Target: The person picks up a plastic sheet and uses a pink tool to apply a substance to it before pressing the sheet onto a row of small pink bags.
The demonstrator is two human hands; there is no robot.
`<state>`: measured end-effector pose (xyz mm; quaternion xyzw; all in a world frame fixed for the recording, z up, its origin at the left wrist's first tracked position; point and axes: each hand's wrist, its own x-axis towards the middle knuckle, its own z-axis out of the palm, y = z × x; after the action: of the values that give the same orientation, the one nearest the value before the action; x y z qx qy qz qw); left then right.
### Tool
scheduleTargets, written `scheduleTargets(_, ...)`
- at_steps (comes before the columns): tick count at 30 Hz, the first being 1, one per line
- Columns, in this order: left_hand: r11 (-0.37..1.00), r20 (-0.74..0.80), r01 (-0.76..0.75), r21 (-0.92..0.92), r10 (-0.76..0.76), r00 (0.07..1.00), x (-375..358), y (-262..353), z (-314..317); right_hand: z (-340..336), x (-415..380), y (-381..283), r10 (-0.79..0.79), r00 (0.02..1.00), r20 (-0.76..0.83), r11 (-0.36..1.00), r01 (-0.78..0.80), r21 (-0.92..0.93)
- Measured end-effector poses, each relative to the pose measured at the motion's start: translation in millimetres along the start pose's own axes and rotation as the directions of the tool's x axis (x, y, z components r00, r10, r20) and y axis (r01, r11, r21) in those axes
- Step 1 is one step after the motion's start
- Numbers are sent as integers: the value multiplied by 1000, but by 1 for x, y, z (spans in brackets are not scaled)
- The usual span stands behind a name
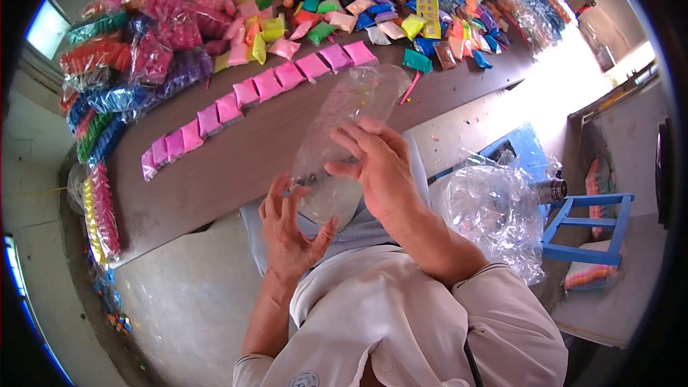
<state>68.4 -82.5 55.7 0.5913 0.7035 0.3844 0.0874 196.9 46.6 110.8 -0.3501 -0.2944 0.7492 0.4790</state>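
A long, clear plastic bag (326, 136) reaches from the dark table top down over the table's near edge to my lap. My left hand (288, 233) is at the bag's lower left side, its fingers bent and apart from the thumb. Over the bag's right side is my right hand (376, 161), fingers stretched and thumb apart. Whether either hand presses on the film is hard to make out. Beyond the bag, a curved row of pink and purple packets (266, 84) lies on the table.
Many colourful small packets (344, 11) are heaped at the table's back. Bagged bundles (154, 50) are stacked at the left. On my right are crumpled clear plastic bags (491, 208), a blue stool (588, 233) and a dark flask (550, 190). A teal packet (417, 61) lies near the bag.
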Motion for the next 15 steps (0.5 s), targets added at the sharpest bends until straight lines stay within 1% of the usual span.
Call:
scheduleTargets(2,999,-59,-35,-14,34,998,3,3,2,1,-3,3,9,1000,-3,1000,-9,0)
scheduleTargets(3,999,-61,-34,-12,33,998,4,-1,4,1,-7,4,6,1000,3,1000,-6,0)
scheduleTargets(5,998,-214,-49,-46,38,976,5,-17,13,1,-10,2,7,1000,11,1000,-7,0)
scheduleTargets(6,998,-216,-47,-44,36,976,7,-20,14,1,-11,-3,28,999,41,999,-27,-22)
scheduleTargets(7,931,-142,136,-340,-194,971,9,-23,14,-2,-10,-7,51,996,70,998,-48,-43)
scheduleTargets(8,748,-4,311,-586,-386,922,12,-27,13,-7,-6,-12,56,996,72,998,-53,-41)
scheduleTargets(9,751,-5,313,-581,-388,922,14,-35,15,-16,2,-18,46,988,146,996,-34,-88)
scheduleTargets(10,688,7,285,-667,-377,926,17,-45,19,-26,12,-22,41,975,217,991,-12,-133)
scheduleTargets(11,615,17,254,-747,-365,931,19,-53,20,-37,28,-22,-119,975,188,912,182,-366)
scheduleTargets(12,615,21,261,-744,-368,929,20,-57,17,-52,44,-24,-289,946,145,659,306,-688)
scheduleTargets(13,597,53,282,-751,-371,927,21,-60,14,-60,55,-30,-283,949,139,662,298,-688)
scheduleTargets(14,579,80,299,-759,-373,924,23,-63,13,-66,67,-37,-458,859,227,435,439,-786)
scheduleTargets(15,577,80,305,-758,-381,921,24,-66,13,-68,74,-41,-585,734,346,168,527,-833)
